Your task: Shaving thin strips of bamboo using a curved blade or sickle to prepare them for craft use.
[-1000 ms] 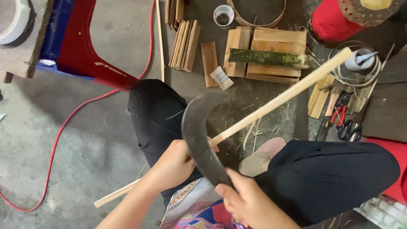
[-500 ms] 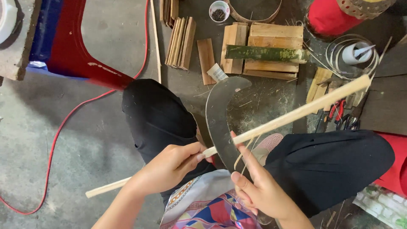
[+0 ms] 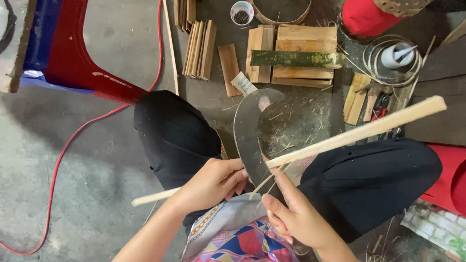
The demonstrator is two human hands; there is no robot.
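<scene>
Bare grey concrete floor (image 3: 82,160), a red-and-blue plastic chair (image 3: 63,53) around 10 o'clock, red cable (image 3: 60,162) snaking past it.

A long, pale bamboo stick (image 3: 340,138) lies slanted across the lap, with thin shavings curling off it. A curved, grey metal knife blade (image 3: 247,131) stands upright, touching the stick's middle.

One head-worn camera looks steeply down, close over lap and floor (image 3: 73,160).

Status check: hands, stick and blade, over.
Left hand grips bamboo strip. Right hand holds curved blade against it, thin shavings peeling at the edge. Nothing obstructing.
</scene>
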